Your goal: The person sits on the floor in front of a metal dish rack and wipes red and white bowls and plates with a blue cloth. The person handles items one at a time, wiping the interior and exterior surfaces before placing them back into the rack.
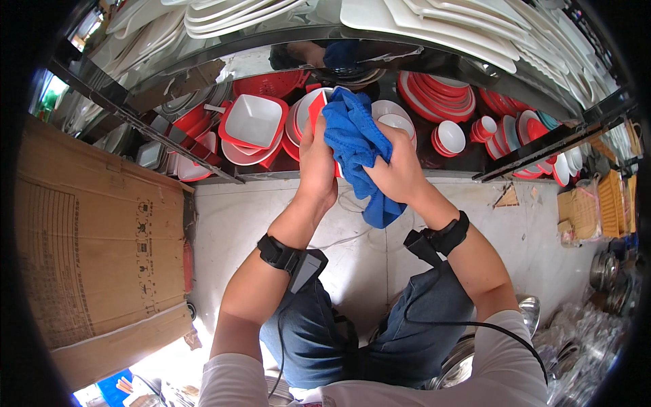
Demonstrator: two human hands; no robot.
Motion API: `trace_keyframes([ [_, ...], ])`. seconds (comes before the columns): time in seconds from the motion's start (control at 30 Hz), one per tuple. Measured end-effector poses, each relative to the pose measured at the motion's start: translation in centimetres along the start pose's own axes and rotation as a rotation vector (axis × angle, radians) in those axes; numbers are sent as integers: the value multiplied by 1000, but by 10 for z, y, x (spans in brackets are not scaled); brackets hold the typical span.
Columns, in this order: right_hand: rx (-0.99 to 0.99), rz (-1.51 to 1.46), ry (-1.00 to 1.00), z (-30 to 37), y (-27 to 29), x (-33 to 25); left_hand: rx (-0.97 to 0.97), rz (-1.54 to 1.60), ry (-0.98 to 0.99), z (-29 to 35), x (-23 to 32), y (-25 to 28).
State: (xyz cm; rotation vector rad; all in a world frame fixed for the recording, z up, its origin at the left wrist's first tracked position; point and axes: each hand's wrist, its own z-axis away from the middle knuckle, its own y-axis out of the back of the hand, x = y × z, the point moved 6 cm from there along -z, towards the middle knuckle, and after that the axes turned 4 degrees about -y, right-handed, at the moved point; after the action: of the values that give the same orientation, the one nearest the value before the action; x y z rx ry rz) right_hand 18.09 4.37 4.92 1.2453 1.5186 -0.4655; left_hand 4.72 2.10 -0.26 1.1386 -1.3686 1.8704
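Observation:
In front of the shelf, my left hand (316, 163) is closed around a red-and-white dish (317, 108), held tilted up. Most of that dish is hidden behind a blue cloth (356, 132), so its full shape cannot be made out. My right hand (399, 169) grips the cloth, with fingers bunched in it against the dish; a loose end hangs below. Left of my hands, a square red bowl with a white inside (254, 122) rests on other red-and-white dishes. A stack of red-and-white plates (437, 98) and some small red-and-white cups (449, 138) stand to the right.
White plates (434, 30) are piled on the upper shelf, whose dark front edge (237, 47) runs above my hands. A large cardboard box (102, 237) stands at left. To the right are a yellow plastic basket (610, 203) and plastic-wrapped metalware (583, 339). A cable crosses the pale floor (230, 224).

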Motion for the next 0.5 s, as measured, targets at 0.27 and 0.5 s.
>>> trace_keyframes([
  [0.27, 150, 587, 114, -5, 12, 1, -113, 9, 41, 0, 1, -7],
  [0.5, 546, 471, 170, 1, 41, 0, -187, 0, 128, 9, 4, -19],
])
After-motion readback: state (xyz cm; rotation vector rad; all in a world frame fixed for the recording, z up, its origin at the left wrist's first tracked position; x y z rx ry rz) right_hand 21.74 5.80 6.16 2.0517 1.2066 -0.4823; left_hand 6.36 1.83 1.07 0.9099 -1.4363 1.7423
